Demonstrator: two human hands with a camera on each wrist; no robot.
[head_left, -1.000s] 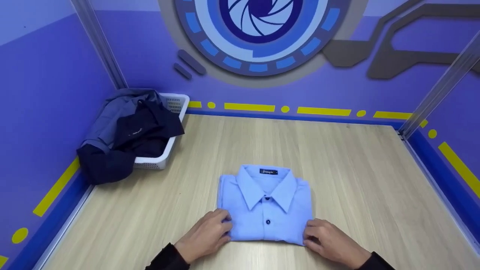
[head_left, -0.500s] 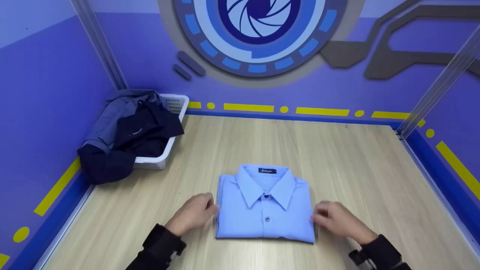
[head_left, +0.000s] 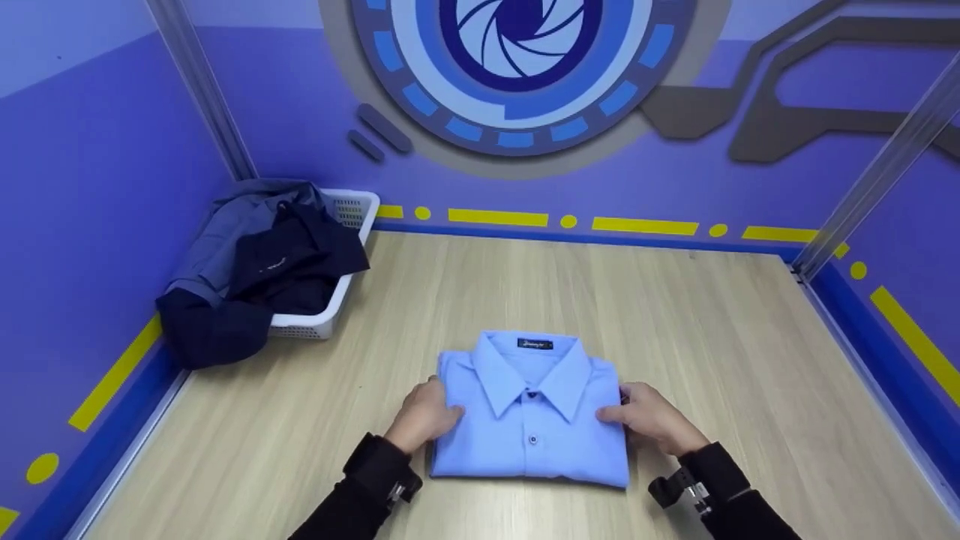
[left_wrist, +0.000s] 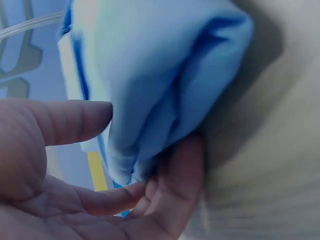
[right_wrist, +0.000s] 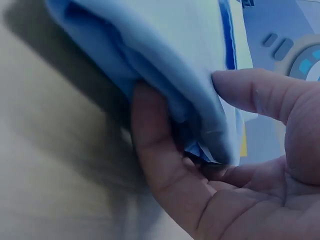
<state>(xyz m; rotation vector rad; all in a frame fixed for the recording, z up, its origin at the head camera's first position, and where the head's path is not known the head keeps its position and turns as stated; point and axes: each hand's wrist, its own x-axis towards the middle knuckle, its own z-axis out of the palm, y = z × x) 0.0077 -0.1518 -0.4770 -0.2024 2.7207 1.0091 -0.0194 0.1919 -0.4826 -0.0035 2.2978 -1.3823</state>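
Note:
A folded light blue shirt lies on the wooden table, collar toward the far side, with dark buttons and a black neck label. At its left edge my left hand grips it, thumb on top; in the left wrist view the fingers go under the folded layers. My right hand holds the opposite edge the same way. The right wrist view shows its thumb on the upper face and fingers beneath the cloth. The fingertips under the shirt are hidden.
A white perforated basket stands at the back left, heaped with dark clothes that hang over its near side. Blue panels wall the wooden table at the back and both sides.
Both hands let go of the shirt's lower side edges, moved away from me along its sides, then closed in and took hold of both edges. The shirt has barely shifted.

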